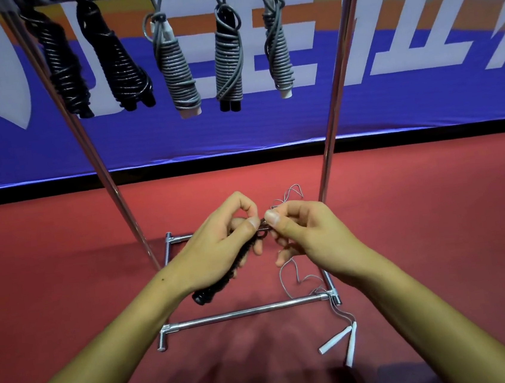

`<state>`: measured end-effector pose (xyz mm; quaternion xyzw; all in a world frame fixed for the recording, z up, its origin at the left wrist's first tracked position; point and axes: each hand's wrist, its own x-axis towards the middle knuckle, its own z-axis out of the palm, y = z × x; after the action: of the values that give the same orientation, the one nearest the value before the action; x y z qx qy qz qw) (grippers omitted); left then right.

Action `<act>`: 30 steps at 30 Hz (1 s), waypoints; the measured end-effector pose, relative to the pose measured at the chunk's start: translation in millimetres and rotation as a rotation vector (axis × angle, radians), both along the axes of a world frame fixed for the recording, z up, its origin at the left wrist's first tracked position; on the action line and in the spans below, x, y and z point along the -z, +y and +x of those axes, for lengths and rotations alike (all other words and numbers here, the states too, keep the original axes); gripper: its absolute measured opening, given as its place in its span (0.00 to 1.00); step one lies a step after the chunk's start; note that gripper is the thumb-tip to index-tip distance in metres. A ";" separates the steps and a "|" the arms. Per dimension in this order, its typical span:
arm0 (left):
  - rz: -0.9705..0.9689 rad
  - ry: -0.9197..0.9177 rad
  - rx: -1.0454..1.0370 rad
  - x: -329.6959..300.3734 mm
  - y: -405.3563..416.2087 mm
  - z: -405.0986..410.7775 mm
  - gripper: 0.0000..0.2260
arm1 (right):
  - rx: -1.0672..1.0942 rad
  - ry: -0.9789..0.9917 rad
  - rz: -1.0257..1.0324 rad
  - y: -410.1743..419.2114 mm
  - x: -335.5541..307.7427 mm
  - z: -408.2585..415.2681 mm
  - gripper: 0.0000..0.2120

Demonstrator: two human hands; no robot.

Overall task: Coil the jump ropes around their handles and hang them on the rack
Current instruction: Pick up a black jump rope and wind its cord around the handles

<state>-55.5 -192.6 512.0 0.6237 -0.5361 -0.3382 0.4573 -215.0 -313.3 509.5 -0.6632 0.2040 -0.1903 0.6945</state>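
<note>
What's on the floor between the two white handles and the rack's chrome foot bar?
Head view: only thin grey rope, trailing from the white handles over the foot bar; otherwise bare red floor.

The floor (66, 273) is red. The banner (392, 108) behind is blue with broad white shapes and orange bands, edged black along its foot. The rack (245, 312) is shiny silver metal. Of the coiled ropes hanging on it, two (64, 74) are glossy black and three (176, 68) grey, with white or black handle ends. The hands hold a black coiled rope (220, 280). A thin grey rope (288, 278) with white handles (335, 341) lies on the floor.
</note>
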 end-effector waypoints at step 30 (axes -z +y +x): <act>-0.292 0.121 -0.284 -28.3 -19.3 -35.4 0.05 | 0.393 -0.249 -0.036 0.1 -31.6 -10.2 0.09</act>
<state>-90.9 -211.8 540.4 0.5987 -0.4578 -0.2258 0.6173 -225.2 -313.2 541.1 -0.5944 0.2385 -0.4058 0.6520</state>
